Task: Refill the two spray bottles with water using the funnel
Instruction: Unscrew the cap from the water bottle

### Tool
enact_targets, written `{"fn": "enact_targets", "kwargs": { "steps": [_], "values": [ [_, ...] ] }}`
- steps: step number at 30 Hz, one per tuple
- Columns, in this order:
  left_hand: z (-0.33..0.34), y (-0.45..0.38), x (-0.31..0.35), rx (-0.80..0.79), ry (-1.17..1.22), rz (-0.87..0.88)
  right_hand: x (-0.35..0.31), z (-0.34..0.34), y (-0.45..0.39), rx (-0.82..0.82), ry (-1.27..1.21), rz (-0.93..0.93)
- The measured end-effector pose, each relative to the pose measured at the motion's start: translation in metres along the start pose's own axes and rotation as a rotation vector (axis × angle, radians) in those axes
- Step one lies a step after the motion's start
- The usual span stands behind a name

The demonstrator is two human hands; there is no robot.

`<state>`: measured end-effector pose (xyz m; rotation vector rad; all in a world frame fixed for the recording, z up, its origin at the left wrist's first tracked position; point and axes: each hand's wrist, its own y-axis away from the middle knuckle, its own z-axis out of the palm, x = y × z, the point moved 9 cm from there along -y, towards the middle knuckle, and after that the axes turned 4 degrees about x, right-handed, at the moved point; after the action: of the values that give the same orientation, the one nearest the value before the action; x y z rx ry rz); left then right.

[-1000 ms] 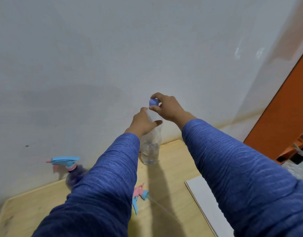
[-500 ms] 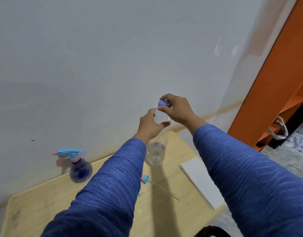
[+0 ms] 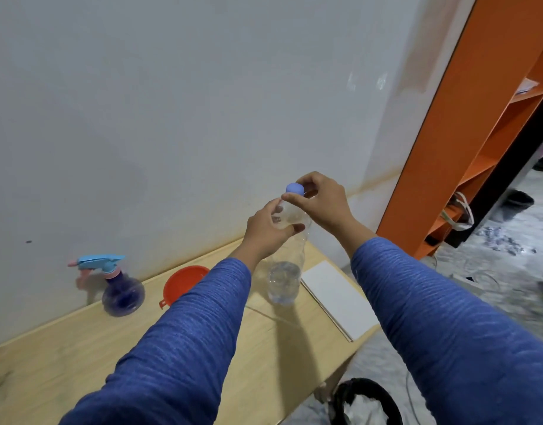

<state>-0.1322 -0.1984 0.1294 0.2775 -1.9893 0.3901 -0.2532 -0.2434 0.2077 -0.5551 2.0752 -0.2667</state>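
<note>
Just one spray bottle [image 3: 122,294], one funnel [image 3: 182,283]

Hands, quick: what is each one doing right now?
Left hand: closed around the clear plastic water bottle.
Right hand: pinching its round blue cap.

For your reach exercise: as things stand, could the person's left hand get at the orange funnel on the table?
Probably yes, once freed. The left hand now grips the clear water bottle; the orange funnel lies just beside and below that forearm on the wooden table, with nothing between them, though the sleeve hides part of it.
</note>
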Motion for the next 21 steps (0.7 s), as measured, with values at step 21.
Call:
{"fn": "enact_targets", "kwargs": {
  "steps": [21],
  "values": [
    [0.017, 0.008, -0.016, 0.078, 0.266, 0.046, 0.013, 0.007, -0.011, -0.185, -0.246, -0.116]
  ]
}}
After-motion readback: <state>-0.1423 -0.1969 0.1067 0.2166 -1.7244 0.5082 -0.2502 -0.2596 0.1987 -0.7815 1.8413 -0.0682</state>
